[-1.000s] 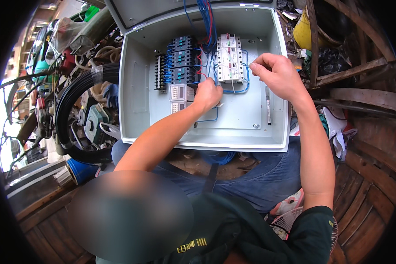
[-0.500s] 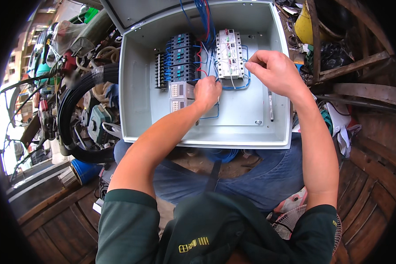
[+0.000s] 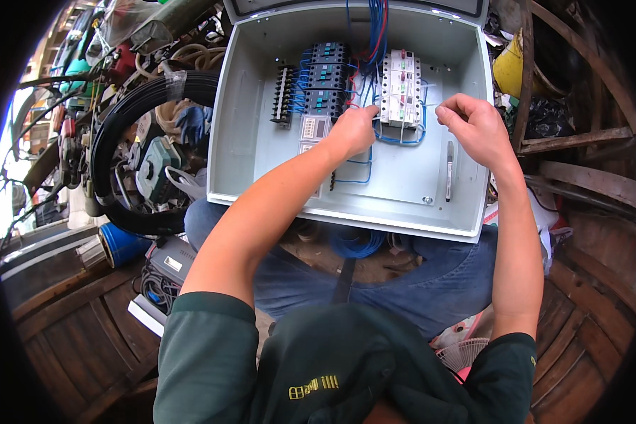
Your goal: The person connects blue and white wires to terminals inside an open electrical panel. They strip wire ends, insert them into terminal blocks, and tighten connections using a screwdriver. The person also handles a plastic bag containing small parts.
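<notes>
A grey metal enclosure (image 3: pixel 290 194) rests across my lap, its lid raised at the far side. My left hand (image 3: pixel 355 132) is closed among thin wires, just left of the white circuit breaker row (image 3: pixel 401 88); its fingertips are partly hidden. To the right of that row, my right hand (image 3: pixel 477 128) makes a pinch above the enclosure; anything between the fingertips is too small to name. Blue wires (image 3: pixel 403 140) loop round the row's lower end. Black contactors (image 3: pixel 326 102) are mounted farther left, beside a terminal strip (image 3: pixel 283 95). Below them, my left forearm partly covers clear-covered relays (image 3: pixel 313 128).
A marker pen (image 3: pixel 449 173) lies inside the enclosure near its right wall. Blue and red wires (image 3: pixel 379 28) rise over the far edge. Left of the enclosure are a black cable coil (image 3: pixel 106 152) and clutter. At right stand a wooden frame (image 3: pixel 579 138) and yellow bucket (image 3: pixel 509 67).
The enclosure appears farther right in the view and slightly turned. Both hands have shifted right in the picture with it, the left staying by the wires and the right still pinched.
</notes>
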The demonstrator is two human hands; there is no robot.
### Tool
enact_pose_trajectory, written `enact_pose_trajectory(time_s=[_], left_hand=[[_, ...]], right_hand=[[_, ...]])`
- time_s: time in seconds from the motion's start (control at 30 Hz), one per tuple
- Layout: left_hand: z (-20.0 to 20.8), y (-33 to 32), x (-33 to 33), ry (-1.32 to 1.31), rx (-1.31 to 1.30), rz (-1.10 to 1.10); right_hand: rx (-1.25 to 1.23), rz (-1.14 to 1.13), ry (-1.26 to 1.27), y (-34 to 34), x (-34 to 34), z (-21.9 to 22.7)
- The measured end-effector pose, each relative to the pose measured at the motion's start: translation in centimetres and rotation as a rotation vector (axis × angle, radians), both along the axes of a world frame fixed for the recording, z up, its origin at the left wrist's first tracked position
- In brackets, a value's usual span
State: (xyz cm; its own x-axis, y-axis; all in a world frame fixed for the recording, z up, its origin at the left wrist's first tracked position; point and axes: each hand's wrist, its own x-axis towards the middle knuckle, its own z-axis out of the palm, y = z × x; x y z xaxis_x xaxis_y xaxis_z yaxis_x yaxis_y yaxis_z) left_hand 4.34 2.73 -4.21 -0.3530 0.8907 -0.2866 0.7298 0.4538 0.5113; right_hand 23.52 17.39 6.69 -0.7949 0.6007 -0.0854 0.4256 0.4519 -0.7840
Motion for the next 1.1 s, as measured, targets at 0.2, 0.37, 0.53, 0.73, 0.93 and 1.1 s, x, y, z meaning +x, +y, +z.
enact_pose_trajectory(time_s=[0.2, 0.37, 0.53, 0.73, 0.93, 1.1], left_hand=[[1.3, 1.6, -0.6, 0.060, -0.275, -0.156], [0.5, 0.4, 0.5, 0.303, -0.222, -0.244], [-1.4, 0.0, 0.3, 0.413, -0.085, -0.275], [-2.0, 0.0, 0.2, 0.490, -0.073, -0.325], [0.2, -0.6, 0.6, 0.130, -0.126, -0.152], [5.8, -2.0, 0.7, 0.041, -0.394, -0.307]], right_hand=[[-0.020, 0.023, 0.010, 0.4, 0.3, -0.4], [0.009, 0.031, -0.055, 0.2, 0.1, 0.0], [0.018, 0.010, 0.014, 0.2, 0.3, -0.4], [0.024, 0.020, 0.047, 0.2, 0.5, -0.7], [-0.009, 0.008, 0.067, 0.2, 0.6, -0.5], [-0.337, 0.003, 0.403, 2.0, 3.3, 2.7]])
